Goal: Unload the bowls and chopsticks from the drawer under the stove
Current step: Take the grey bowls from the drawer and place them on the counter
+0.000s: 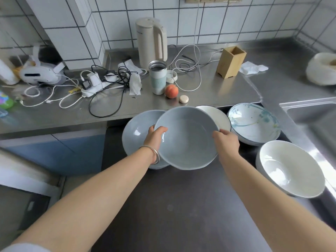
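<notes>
I hold a grey-blue bowl (189, 137) tilted toward me, above the dark stove top (172, 206). My left hand (154, 139) grips its left rim and my right hand (227, 142) grips its right rim. Behind and under it lies a second grey-blue bowl (135, 130). A white bowl with a dark rim (218, 115) shows partly behind the held one. To the right sits a white bowl with blue-green splashes (254, 122), stacked on another. A plain white bowl (291, 168) rests at the right edge. No chopsticks or drawer are visible.
The steel counter (209, 88) behind holds a kettle (151, 40), a tumbler (157, 77), a peach (171, 91), tangled cables (101, 84) and a wooden holder (231, 61). A sink (316, 122) lies at the right.
</notes>
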